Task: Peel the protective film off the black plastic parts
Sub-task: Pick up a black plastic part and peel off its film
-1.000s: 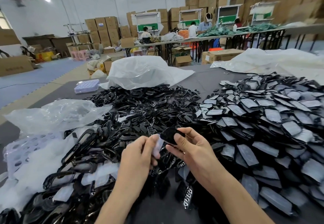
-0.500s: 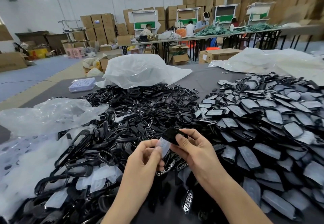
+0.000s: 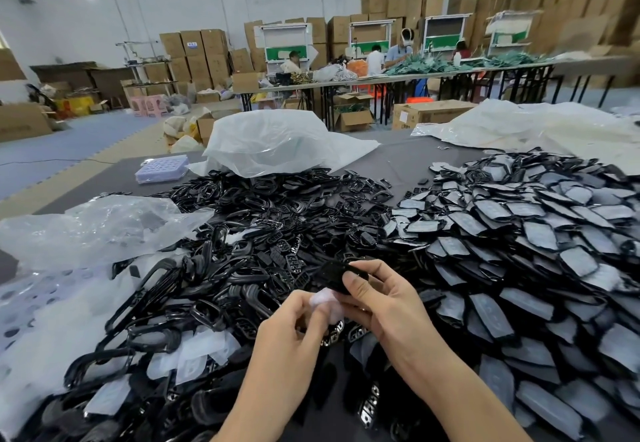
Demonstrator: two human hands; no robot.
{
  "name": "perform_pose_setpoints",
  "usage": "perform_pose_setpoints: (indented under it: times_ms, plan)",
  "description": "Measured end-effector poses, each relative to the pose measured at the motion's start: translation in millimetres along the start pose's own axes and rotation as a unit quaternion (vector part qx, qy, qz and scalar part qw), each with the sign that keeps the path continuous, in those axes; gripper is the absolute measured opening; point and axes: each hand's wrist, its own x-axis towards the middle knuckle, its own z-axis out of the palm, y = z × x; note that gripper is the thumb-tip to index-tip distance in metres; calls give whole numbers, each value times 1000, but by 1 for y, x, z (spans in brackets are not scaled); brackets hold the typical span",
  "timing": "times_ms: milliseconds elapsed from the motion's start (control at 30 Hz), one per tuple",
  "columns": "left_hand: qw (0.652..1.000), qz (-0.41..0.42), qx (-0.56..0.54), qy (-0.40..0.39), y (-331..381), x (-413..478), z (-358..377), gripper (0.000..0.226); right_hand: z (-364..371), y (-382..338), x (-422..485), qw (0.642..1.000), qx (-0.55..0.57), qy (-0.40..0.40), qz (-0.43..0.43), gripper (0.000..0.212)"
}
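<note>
The film has come down off the black part, bunched in left fingers while right fingers pinch it.

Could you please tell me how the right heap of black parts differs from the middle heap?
The right heap of flat black plastic parts wears dull grey film; the middle heap of black plastic parts looks bare and glossy. The right heap holds solid plates, the middle heap mostly open frames. Both lie on the grey table.
</note>
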Motion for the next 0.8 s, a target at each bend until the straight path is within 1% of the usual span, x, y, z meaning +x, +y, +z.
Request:
perform_pose_setpoints:
  times_ms: [67, 233, 333, 433, 533, 567, 700, 800]
  plan:
    - [1000, -8, -18, -3, 3, 0, 0, 15, -1, 0, 1, 1000, 5, 16, -8, 30]
    - [998, -36, -47, 18, 6, 2, -3, 21, -3, -1, 5, 996, 22, 72, -37, 27]
    - [997, -52, -58, 21, 5, 2, -4, 20, -6, 2, 9, 993, 12, 104, -50, 16]
    - [993, -69, -96, 17, 7, 3, -5, 9, -9, 5, 11, 991, -5, 121, -58, 11]
    - [985, -94, -143, 23, 6, 4, -5, 34, -10, 6, 10, 990, -14, 124, -63, 10]
    - [984, -98, -146, 24, 6, 4, -5, 38, -10, 6, 10, 990, -17, 125, -64, 10]
    - [982, -110, -153, 34, 9, 3, -8, 41, -9, 6, 9, 989, -32, 129, -66, 11]
    - [990, -90, -107, 32, 7, 4, -6, 48, -9, 5, 8, 988, -50, 126, -68, 9]
